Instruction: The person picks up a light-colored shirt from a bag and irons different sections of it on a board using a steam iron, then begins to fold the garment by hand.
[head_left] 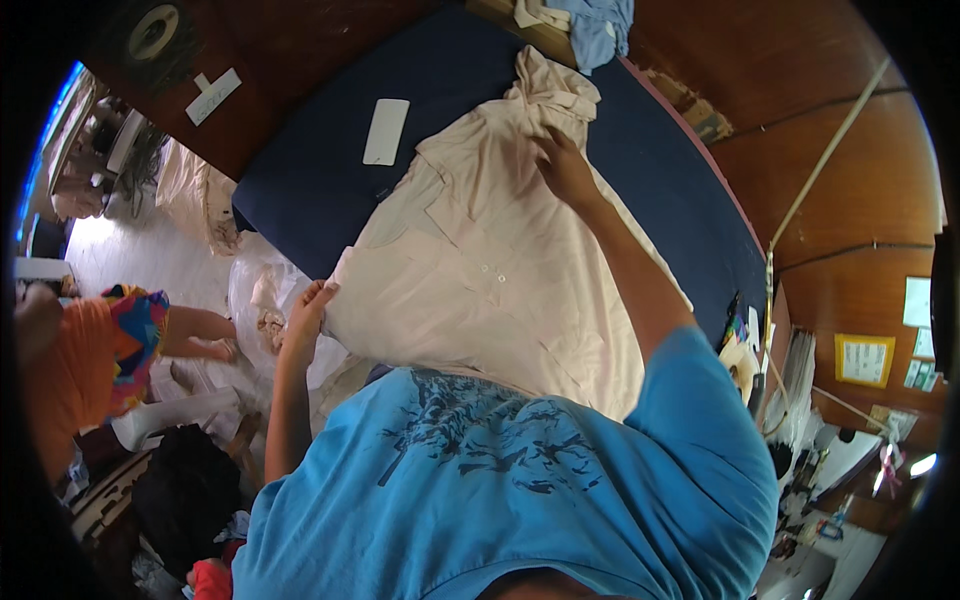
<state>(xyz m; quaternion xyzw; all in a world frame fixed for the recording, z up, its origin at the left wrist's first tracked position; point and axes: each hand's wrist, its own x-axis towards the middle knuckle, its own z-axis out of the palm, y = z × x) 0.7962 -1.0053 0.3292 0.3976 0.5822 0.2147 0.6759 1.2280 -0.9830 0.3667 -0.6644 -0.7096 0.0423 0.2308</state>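
A cream buttoned garment [480,240], which looks like a shirt, lies spread over the dark blue cloth-covered table [310,185]. Its far end is bunched into folds, while the near part reaches my body. At the left edge, my left hand [312,305] pinches the fabric between thumb and fingers. My right hand [565,168] rests on the upper part, just short of the bunched end, its fingers apart on the cloth. A few small pale buttons show near the middle.
A white card [386,132] lies on the table left of the garment. Light blue cloth [600,30] sits at the far edge. Clear plastic [262,290] is on the floor at left, near a person in orange [85,360]. A pole [830,150] leans at right.
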